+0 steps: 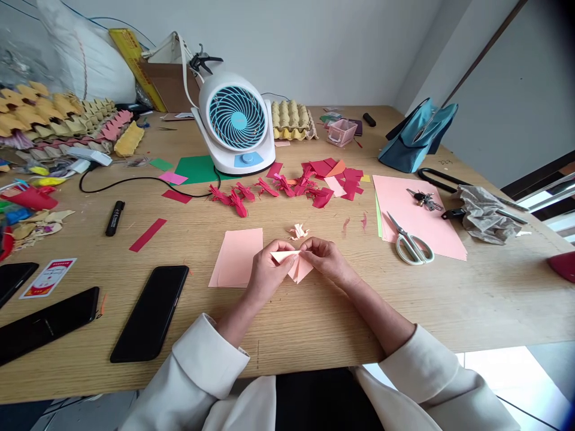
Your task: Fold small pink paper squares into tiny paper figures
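Between my two hands is a partly folded piece of pale pink paper (pixel 300 272), its creased flaps pointing down toward me. My left hand (pixel 271 267) pinches its left side, where a pointed flap sticks out. On the right, my right hand (pixel 327 258) grips the upper edge with thumb and fingers. Just beyond my fingers lies a small folded pale pink paper figure (pixel 298 231). A stack of pink paper squares (pixel 238 257) rests beside my left hand. Parts of the folded paper are hidden behind my fingers.
Folded red paper figures (pixel 245 193) and red paper pieces (pixel 348 179) lie before a white fan (pixel 238 120). To the right, scissors (pixel 411 244) and keys (pixel 424 200) lie on pink sheets (pixel 390 191). A black phone (pixel 150 314) and a marker (pixel 115 218) are leftward.
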Tool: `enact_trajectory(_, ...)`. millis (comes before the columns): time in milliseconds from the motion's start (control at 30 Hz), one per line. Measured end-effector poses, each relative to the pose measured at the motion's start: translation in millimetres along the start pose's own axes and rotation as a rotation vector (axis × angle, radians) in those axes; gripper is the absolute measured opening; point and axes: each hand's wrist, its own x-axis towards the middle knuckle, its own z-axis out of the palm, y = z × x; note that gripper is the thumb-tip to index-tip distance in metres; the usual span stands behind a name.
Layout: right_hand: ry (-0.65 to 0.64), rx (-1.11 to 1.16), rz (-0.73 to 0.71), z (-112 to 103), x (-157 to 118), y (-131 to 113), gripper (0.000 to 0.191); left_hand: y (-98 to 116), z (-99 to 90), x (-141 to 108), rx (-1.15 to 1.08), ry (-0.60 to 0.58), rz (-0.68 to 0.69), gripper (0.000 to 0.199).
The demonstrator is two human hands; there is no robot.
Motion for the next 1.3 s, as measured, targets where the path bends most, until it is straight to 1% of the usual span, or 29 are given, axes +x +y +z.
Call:
enact_trajectory(100, -0.002, -0.145, -0.032, -5, 0, -2, 0.024, -3, -3.0, 2, -0.041, -0.018, -0.013, 0.012)
enact_trajectory(200, 0.013, -0.294, -0.049, -8, 0, -1, 0.015, -10, -4.2, 4, -0.062, -0.072, -0.065, 0.012)
enact_trajectory(300, 0.027, -0.430, -0.086, -7, -2, 2, 0.011, -18, -3.9, 5, 0.010, -0.109, -0.063, 0.009)
enact_trajectory(433, 0.090, -0.708, -0.303, -7, -8, 4, 0.022, -26, -3.7, 4, 0.174, -0.137, 0.031, 0.009)
enact_trajectory(500, 0.081, -0.834, -0.407, -9, -13, 4, 0.020, -28, -4.2, 5, 0.231, -0.140, 0.060, 0.009)
enact_trajectory(533, 0.055, -0.873, -0.448, -11, -16, 4, 0.019, -29, -4.4, 5, 0.251, -0.143, 0.068, 0.010)
enact_trajectory(633, -0.078, -0.953, -0.547, -17, -24, 6, 0.021, -29, -4.9, 5, 0.307, -0.148, 0.088, 0.012)
enact_trajectory(700, -0.156, -1.014, -0.577, -19, -27, 7, 0.024, -28, -4.9, 5, 0.344, -0.136, 0.097, 0.013)
enact_trajectory(800, -0.216, -1.091, -0.593, -20, -27, 6, 0.024, -27, -3.9, 6, 0.366, -0.100, 0.081, 0.012)
enact_trajectory(933, -0.236, -1.146, -0.606, -20, -27, 4, 0.023, -28, 0.6, 5, 0.390, -0.073, 0.043, 0.011)
enact_trajectory(1033, -0.220, -1.160, -0.603, -20, -28, 5, 0.024, -26, 5.8, 4, 0.471, -0.049, 0.042, 0.012)
enact_trajectory(1100, -0.202, -1.149, -0.595, -19, -28, 8, 0.022, -23, 9.3, 4, 0.534, -0.046, 0.033, 0.009)
enact_trajectory(1200, -0.189, -1.127, -0.596, -18, -28, 12, 0.020, -16, 13.9, 5, 0.612, -0.057, -0.024, 0.006)
enact_trajectory(1300, -0.188, -1.125, -0.601, -18, -28, 12, 0.019, -10, 17.3, 6, 0.662, -0.062, -0.071, 0.008)
